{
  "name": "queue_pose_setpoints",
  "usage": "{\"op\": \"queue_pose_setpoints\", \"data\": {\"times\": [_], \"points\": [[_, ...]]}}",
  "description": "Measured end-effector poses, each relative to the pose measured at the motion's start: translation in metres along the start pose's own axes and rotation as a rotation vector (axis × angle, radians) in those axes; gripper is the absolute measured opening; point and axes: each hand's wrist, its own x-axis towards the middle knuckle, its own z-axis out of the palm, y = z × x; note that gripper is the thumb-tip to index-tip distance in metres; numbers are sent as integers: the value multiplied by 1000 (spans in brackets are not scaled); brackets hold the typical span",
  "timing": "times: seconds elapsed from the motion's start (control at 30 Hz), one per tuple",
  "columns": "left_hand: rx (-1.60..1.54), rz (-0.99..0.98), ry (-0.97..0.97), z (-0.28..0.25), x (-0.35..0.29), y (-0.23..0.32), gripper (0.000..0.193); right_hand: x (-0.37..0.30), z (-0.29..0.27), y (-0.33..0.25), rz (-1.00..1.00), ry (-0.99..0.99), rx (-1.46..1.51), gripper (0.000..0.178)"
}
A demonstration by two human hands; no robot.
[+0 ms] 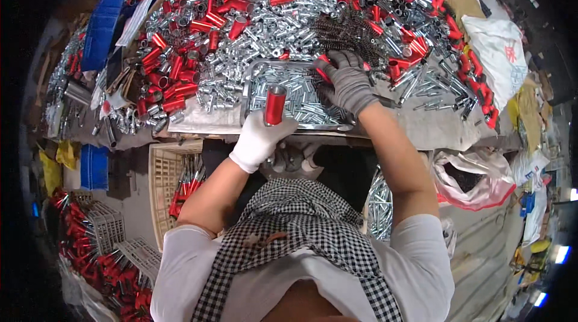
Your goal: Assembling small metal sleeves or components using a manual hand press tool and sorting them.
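My left hand (259,141), in a white glove, is closed around a red metal tube (276,105) held upright, its open silver end facing up. Below the tube lies a metal tray (245,100) full of small silver pins (295,84). My right hand (350,81), in a grey glove, reaches over the tray's right side with fingers curled downward. A red piece (325,70) shows by its fingertips; whether it is gripped is hidden. Just beyond that hand is a heap of dark coil springs (349,33).
Silver fittings (265,27) and red tubes (180,81) are piled across the table. A blue bin (103,27) stands at the left, a white sack (497,51) at the right. Below the table edge are a cream crate (158,183) and an open sack (469,198).
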Motion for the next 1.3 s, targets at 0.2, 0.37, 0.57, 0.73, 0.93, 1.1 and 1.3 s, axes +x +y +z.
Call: {"op": "queue_pose_setpoints", "data": {"times": [0.2, 0.37, 0.57, 0.73, 0.93, 1.1, 1.3], "points": [[136, 30, 20, -15, -17, 0, 22, 34, 13, -21, -120, 67, -15, 39], [153, -27, 9, -8, -24, 2, 24, 73, 15, -37, -174, -132, -119, 32], [439, 106, 88, -17, -33, 11, 24, 55, 0, -35, 3, 151, 483, 25], [595, 242, 21, -21, -23, -4, 19, -25, -71, -39, -244, 102, 1116, 29], [830, 411, -36, 15, -13, 13, 17, -77, -100, -12, -306, 102, 697, 25], [837, 445, -109, 45, -5, 15, 17, -96, -100, 8, -424, 325, 624, 26], [771, 500, -179, 77, 6, 29, 20, -108, -114, 20, -387, 402, 821, 21]]}}
